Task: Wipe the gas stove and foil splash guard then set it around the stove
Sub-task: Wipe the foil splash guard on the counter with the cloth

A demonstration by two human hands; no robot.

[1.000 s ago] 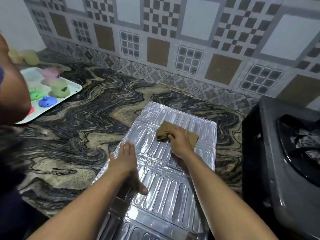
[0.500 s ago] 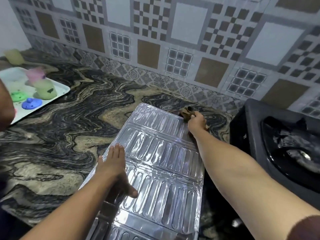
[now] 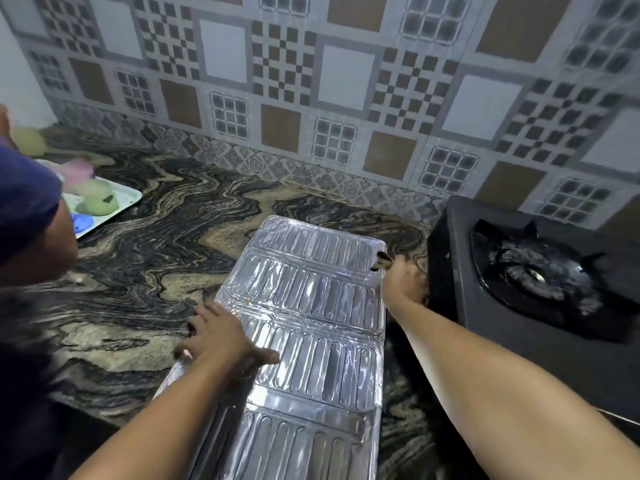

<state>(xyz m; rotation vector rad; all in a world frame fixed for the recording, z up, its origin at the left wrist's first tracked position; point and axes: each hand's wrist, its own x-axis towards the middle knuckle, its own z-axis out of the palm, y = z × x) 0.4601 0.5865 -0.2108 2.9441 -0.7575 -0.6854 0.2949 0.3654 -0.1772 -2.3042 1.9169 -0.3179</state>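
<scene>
The ribbed silver foil splash guard lies flat on the marbled counter, running from the front edge toward the wall. My left hand rests flat with straight fingers on the guard's left edge. My right hand sits at the guard's far right edge, between the guard and the stove, and grips a brown cloth; only a small bunched end of the cloth shows. The black gas stove stands at the right, its burner visible.
A white tray with coloured plastic moulds sits at the far left of the counter. Another person's blue sleeve and arm fills the left edge. A patterned tile wall backs the counter.
My right hand has carried the cloth from the middle of the guard to its far right edge beside the stove. My left hand stays on the guard's left edge.
</scene>
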